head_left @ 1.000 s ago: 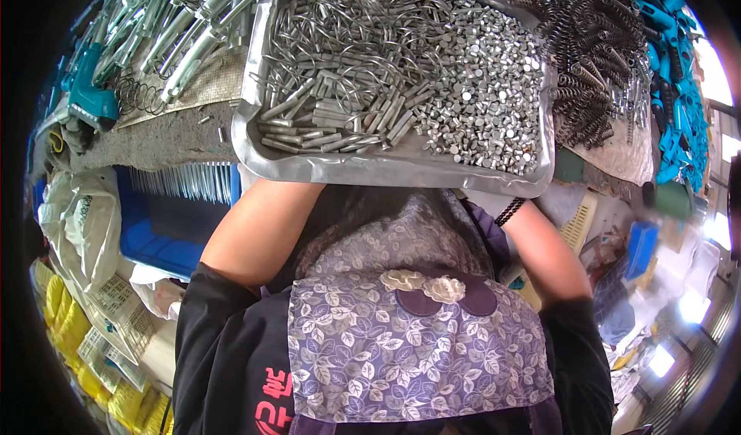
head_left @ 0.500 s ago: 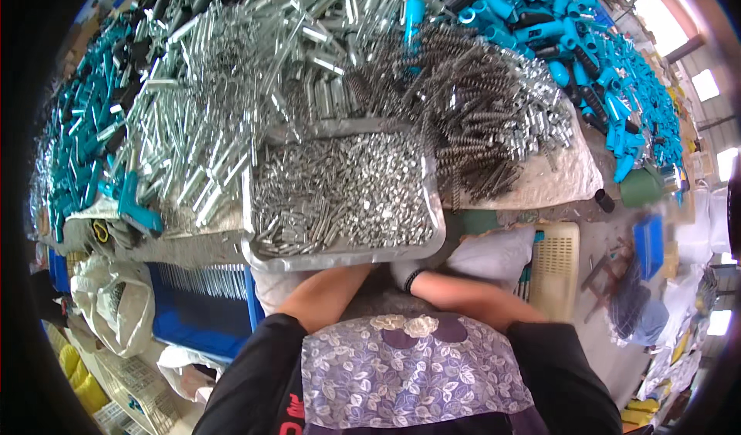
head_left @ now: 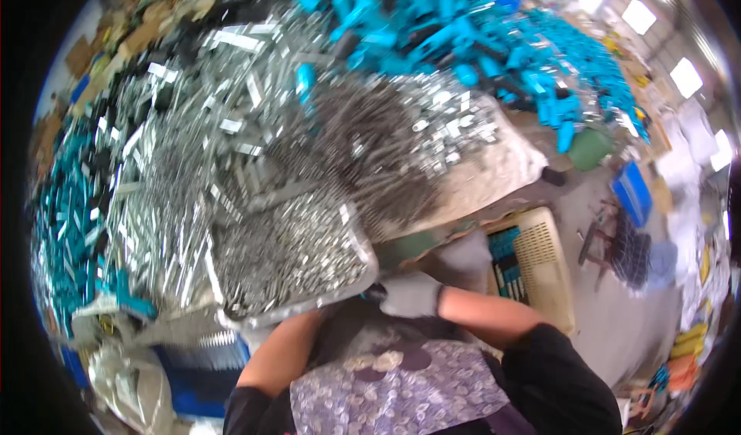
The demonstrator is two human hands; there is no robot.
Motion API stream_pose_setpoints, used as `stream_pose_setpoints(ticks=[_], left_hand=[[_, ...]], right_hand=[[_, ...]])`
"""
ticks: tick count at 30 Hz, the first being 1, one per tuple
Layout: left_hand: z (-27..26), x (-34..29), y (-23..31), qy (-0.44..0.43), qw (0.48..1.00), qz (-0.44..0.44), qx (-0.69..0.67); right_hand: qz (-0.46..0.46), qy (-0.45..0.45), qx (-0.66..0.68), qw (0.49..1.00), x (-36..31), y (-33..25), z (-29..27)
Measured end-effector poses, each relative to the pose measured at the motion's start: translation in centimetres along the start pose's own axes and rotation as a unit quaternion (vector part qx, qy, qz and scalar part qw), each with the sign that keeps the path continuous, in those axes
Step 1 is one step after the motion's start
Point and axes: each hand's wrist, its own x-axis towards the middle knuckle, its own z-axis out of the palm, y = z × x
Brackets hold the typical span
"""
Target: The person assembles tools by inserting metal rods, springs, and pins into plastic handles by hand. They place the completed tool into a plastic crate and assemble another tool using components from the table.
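Note:
My right hand (head_left: pixel 411 294), in a light grey glove, is just below the front right corner of a metal tray (head_left: pixel 369 269). Its fingers are closed around a small dark and teal thing (head_left: pixel 373 291), blurred and mostly covered. Only my left forearm (head_left: pixel 285 350) shows; the hand itself is hidden under the tray's front edge. Small silvery metal parts (head_left: pixel 297 250) fill the tray. Behind it lie a heap of dark springs (head_left: pixel 370 138) and shiny metal pieces (head_left: pixel 448 126).
Teal plastic handles (head_left: pixel 432 26) are piled at the back right, and more teal parts (head_left: pixel 69 226) at the far left. Long metal rods (head_left: pixel 166 188) lie left of the tray. A cream crate (head_left: pixel 540 257) holding teal-handled pieces is at my right. A blue bin (head_left: pixel 197 377) sits lower left.
The whole view has swung, so the bench now appears tilted and shifted left. My right gloved hand has come out from under the tray edge into sight.

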Motion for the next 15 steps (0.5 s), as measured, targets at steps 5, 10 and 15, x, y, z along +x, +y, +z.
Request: stream_pose_setpoints(ticks=[5, 10, 15], left_hand=[[-1.0, 1.3, 10.2, 0.069, 0.993, -0.016, -0.099], [-1.4, 3.3, 18.5, 0.063, 0.996, -0.004, -0.055], [-5.9, 7.1, 28.8, -0.147, 0.961, 0.098, -0.214]], right_hand=[[0.005, 0.095, 0.167, 0.981, -18.3, -0.6, -10.6], [0.136, 0.111, 0.164, 0.971, -25.4, 0.2, -4.9], [0.297, 0.536, 0.089, 0.785, -34.5, 14.5, 2.1]])
